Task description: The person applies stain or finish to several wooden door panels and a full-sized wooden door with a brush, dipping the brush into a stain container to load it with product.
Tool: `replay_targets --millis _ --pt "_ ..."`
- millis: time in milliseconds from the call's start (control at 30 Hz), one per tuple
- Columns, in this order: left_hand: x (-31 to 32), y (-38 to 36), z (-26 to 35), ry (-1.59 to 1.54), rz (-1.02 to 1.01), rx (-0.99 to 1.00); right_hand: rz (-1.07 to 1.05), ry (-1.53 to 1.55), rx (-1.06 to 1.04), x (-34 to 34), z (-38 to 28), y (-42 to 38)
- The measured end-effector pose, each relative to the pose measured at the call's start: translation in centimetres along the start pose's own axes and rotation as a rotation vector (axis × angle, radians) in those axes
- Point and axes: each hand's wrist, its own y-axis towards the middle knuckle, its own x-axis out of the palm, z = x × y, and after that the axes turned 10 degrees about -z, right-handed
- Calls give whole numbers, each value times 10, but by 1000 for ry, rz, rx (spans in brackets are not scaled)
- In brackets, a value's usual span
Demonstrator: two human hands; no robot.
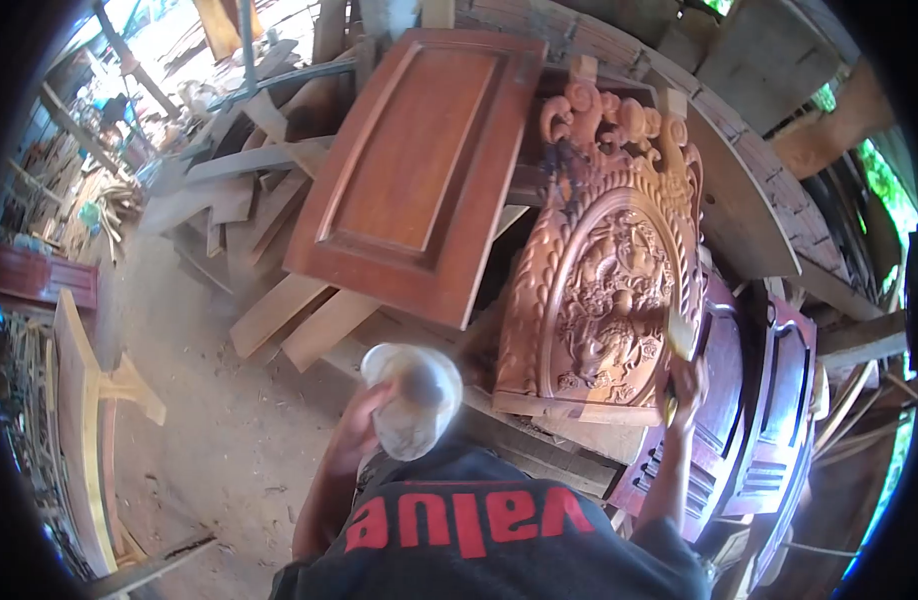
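Observation:
My left hand grips the side of a whitish plastic container, which has something dark inside that I cannot make out. On the right, my right hand is closed around the handle of a brush. The brush's pale bristles point up, beside the right edge of a carved wooden panel; whether they touch it is unclear. That panel leans upright, with an oval relief in its middle and scrollwork along its top.
A reddish-brown panelled door leans left of the carved panel. Dark glossy panels stand at the right. Loose planks lie below the door, and a curved wooden piece stands at the far left.

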Motion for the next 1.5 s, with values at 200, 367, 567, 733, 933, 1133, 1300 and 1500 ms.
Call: replay_targets --millis 200,367,567,733,933,1133,1300,1500 --pt "21 -7 21 65 -214 18 -168 21 331 0 -109 -88" --pt "-41 -63 37 103 -191 32 -119 704 984 13 -229 -28" --pt "-131 -176 77 262 16 308 322 764 479 76 -279 91" --pt "-185 -272 104 197 213 327 -58 100 200 131 -342 175" --pt "-227 -340 89 -91 443 432 -78 290 -5 209 -459 227" --pt "-228 -323 93 -220 441 430 -90 1004 327 218 -402 228" --pt "-249 -288 120 -151 369 372 -252 962 514 141 -289 210" --pt "-246 -225 180 -67 338 378 -232 633 496 104 -232 219"
